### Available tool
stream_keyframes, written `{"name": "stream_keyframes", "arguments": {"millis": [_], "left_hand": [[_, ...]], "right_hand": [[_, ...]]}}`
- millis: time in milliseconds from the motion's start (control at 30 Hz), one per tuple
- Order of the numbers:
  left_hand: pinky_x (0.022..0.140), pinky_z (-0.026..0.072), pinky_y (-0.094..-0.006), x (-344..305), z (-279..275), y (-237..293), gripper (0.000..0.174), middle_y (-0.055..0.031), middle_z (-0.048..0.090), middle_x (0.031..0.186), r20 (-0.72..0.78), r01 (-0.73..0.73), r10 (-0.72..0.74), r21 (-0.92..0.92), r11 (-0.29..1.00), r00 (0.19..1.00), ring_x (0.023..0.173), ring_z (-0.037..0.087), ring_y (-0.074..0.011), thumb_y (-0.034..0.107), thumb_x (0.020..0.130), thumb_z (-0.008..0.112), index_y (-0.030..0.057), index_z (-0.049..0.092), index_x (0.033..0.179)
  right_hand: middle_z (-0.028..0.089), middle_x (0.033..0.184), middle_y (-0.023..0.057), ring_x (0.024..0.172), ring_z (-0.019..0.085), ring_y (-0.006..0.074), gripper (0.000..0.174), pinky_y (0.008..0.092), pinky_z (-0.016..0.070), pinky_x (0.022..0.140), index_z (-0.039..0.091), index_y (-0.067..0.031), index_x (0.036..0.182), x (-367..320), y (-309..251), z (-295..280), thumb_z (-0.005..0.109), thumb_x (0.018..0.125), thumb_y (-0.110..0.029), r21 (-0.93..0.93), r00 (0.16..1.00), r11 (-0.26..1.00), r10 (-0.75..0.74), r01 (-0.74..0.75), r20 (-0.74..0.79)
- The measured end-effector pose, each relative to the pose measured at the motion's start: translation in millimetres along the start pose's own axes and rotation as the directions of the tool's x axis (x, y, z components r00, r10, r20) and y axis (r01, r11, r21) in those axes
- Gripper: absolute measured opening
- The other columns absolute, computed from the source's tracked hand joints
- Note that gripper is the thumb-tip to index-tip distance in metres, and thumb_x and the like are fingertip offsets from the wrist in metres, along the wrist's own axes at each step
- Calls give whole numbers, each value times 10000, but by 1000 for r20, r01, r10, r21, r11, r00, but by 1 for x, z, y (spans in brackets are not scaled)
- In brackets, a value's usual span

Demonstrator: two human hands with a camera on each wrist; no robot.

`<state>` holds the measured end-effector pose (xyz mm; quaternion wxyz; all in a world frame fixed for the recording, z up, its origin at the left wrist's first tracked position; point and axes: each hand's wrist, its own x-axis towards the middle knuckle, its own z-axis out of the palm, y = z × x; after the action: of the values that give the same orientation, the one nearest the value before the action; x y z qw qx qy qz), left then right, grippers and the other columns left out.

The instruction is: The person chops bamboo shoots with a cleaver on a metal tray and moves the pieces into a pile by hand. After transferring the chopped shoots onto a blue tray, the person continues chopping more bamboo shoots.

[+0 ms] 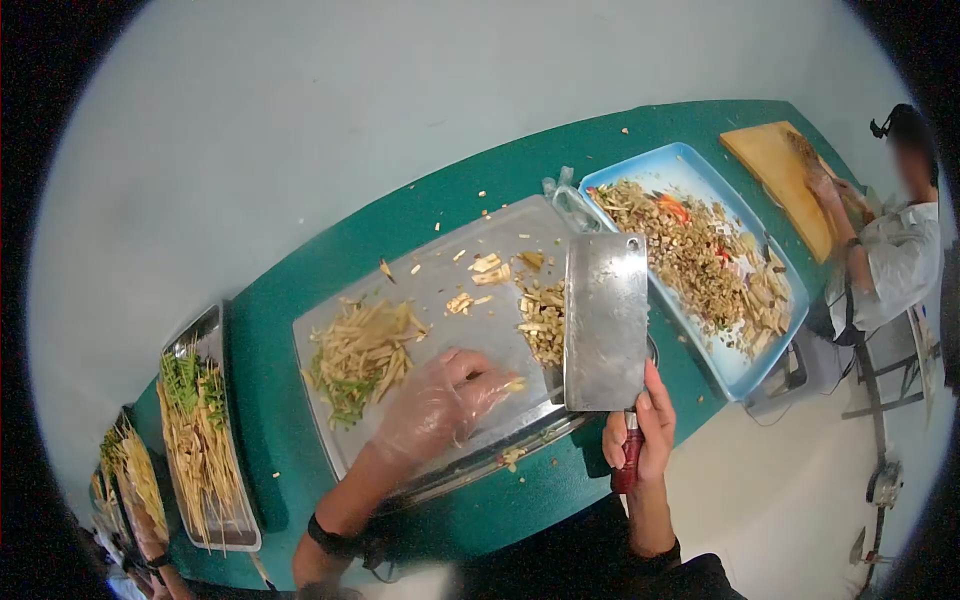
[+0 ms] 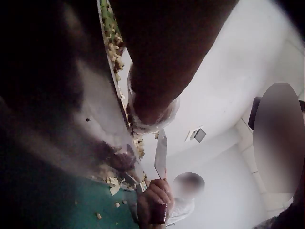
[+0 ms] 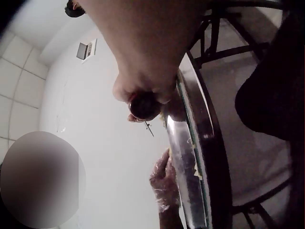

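Note:
My left hand (image 1: 440,408), in a clear plastic glove, is over the grey cutting board (image 1: 470,225), with a small pale piece (image 1: 515,384) pinched at its fingertips. The bare right hand (image 1: 645,430) grips the red handle (image 1: 628,462) of a cleaver (image 1: 606,322), whose broad blade is beside the board's right end. Pale cut strips with green leaves (image 1: 365,350) lie left of the glove. Chopped pieces (image 1: 541,325) are heaped by the blade, which covers part of that area. In the right wrist view the handle's butt (image 3: 144,106) shows inside the gripping hand.
A blue tray (image 1: 690,158) of chopped food stands to the right, with a plastic bag (image 1: 572,205) at its corner. Beyond it a person (image 1: 890,255) works at a wooden board (image 1: 775,170). Metal trays (image 1: 247,540) of long stalks are at the left. Scraps dot the green table (image 1: 400,215).

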<state>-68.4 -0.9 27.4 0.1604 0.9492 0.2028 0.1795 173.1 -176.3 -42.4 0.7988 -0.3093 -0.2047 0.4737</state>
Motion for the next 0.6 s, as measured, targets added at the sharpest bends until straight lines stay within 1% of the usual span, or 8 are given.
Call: {"name": "stream_keyframes", "arguments": {"millis": [67,167,200,267,333,400,467,600], "left_hand": [[878,580,-426,-2,-2,2,346,-82,703,1101,46,98,-95,-69,993,994,1016,681,-315,114,928,770,149,760,1271],[873,586,-446,-3,-1,5,343,-106,705,1125,57,222,-219,-46,974,974,1032,696,-331,204,943,798,140,759,1278],[873,586,-446,-2,-1,6,343,-106,705,1125,57,217,-215,-34,976,975,1032,696,-331,204,943,798,140,759,1278],[906,575,-450,-2,-3,7,412,-119,678,1201,-96,127,-140,-131,983,986,1051,680,-348,209,951,801,153,713,1350],[922,569,-457,-3,-7,8,413,-120,666,1221,-68,140,-151,-144,980,986,1070,673,-350,205,944,810,153,708,1340],[937,563,-464,-5,-5,8,414,-120,654,1242,-43,153,-163,-170,973,986,1088,665,-352,201,937,820,152,702,1331],[955,553,-465,-6,-1,2,377,-116,656,1207,-52,84,-92,-134,987,994,1108,656,-351,189,918,835,159,717,1275],[933,557,-460,-8,8,3,360,-112,650,1176,-38,108,-112,-97,989,993,1083,659,-344,180,908,841,173,725,1249]], "right_hand": [[584,723,157,445,493,175,520,286,433,379,424,-106,1666,1,0,1,496,1152,-133,4,1000,1000,2,-2,1],[586,727,157,448,491,171,519,286,430,379,428,-99,1663,-3,-2,0,494,1149,-122,2,1000,1000,17,-17,2],[588,730,156,447,489,170,518,286,427,378,432,-97,1662,0,-1,0,492,1148,-116,0,1000,1000,21,-21,13],[590,734,157,454,493,171,517,286,428,377,436,-93,1660,3,0,-1,491,1146,-113,35,998,999,6,-8,57],[592,739,158,460,497,172,516,287,429,377,439,-89,1658,1,1,0,490,1145,-110,58,997,998,2,-7,83],[603,746,166,475,512,178,511,287,439,379,445,-78,1652,0,-1,-1,493,1144,-109,8,1000,1000,25,-25,17],[606,748,169,479,514,179,510,286,444,382,446,-77,1651,0,-1,-1,495,1144,-109,-2,999,1000,22,-22,27],[614,750,172,482,520,176,505,283,453,387,454,-71,1646,0,0,1,501,1144,-110,-15,999,1000,8,-7,51]]}}
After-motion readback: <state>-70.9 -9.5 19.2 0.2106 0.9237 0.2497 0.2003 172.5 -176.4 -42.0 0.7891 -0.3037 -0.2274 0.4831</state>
